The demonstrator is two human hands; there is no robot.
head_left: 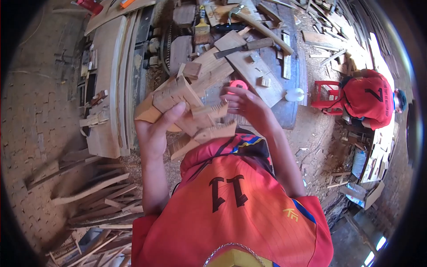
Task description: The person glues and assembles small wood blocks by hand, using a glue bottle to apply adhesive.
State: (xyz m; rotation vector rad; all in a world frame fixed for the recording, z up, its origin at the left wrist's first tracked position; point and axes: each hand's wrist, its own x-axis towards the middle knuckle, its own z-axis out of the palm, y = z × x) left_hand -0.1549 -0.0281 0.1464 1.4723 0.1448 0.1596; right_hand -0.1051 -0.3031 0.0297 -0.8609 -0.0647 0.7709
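My left hand (156,127) is closed on a notched wooden piece (191,122), its thumb lying over the near face. The piece has crossing arms with rows of saw-like cuts along their edges, and it is held up before my waist. My right hand (247,106) is open, its slightly bent fingers right at the piece's right end. Just beyond those fingers, a red tape measure (238,84) shows on the bench. A small wooden block (192,70) lies past the piece.
On the workbench (297,84) are a hammer (262,29), a chisel (244,47), a paintbrush (202,26), boards and a white bottle (294,94). A person in a red shirt (368,100) sits at right by a red chair (327,98). Scrap wood (104,200) is piled lower left.
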